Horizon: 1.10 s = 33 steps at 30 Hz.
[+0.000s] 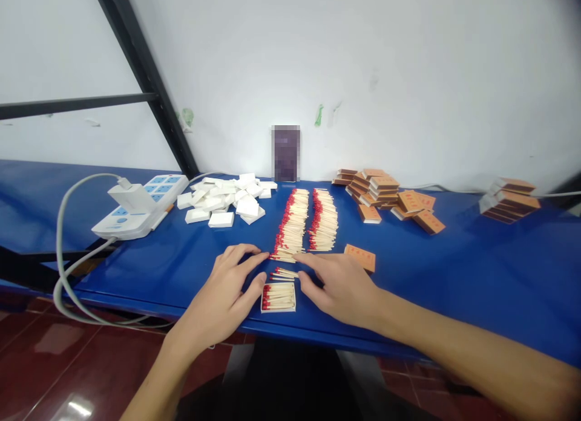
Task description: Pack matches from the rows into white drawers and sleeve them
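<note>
A small white tray filled with red-tipped matches lies near the front edge of the blue table. My left hand rests flat to its left, fingers spread, thumb touching the tray's left side. My right hand lies to its right, fingers stretched toward a few loose matches just behind the tray. Two long rows of matches run back from there. An orange matchbox sleeve lies beside my right hand.
A heap of white inner trays sits at back left beside a white power strip with a grey cable. Stacks of orange sleeves stand at back right, more at the far right. A dark blurred card leans on the wall.
</note>
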### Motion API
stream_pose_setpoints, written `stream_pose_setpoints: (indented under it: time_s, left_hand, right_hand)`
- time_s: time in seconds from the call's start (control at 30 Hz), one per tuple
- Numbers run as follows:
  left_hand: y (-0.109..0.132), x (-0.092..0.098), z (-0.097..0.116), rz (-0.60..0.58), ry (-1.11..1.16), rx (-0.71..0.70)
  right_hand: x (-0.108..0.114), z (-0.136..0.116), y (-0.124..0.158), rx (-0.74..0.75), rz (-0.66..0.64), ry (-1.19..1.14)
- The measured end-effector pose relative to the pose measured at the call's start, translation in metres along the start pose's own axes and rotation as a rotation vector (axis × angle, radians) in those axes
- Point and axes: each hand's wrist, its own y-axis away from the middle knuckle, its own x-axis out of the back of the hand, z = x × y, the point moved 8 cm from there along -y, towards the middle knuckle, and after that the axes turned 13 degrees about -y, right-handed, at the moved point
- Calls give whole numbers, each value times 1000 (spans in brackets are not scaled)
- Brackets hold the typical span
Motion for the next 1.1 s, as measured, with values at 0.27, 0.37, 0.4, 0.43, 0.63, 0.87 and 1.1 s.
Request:
stream_pose_setpoints:
  time_s: [0.27,0.37,0.4,0.43,0.63,0.87,1.1]
  left_hand:
    - [-1,-2,-1,-20,3,0]
    - [0,-2,-1,-19,2,-1]
    - [0,-3,-2,-17,-2,-2]
    - [0,-3,-2,-13,-6,-4]
    - [0,-5,-2,-7,-6,-6]
    - [-1,-2,-1,7,8,-15]
    - [-1,-1,0,6,-2,-18]
  right_hand:
    - [-1,0,0,-7,-21,19]
    - [-2,0,-1,-2,-40,34]
    - [-3,0,0,-1,-45,39]
    - [-3,0,0,0,-47,44]
    - [-1,-2,1,25,-29,24]
    - [-3,-5,0,45,-59,7]
    - [-4,-3,0,40,-58,-18]
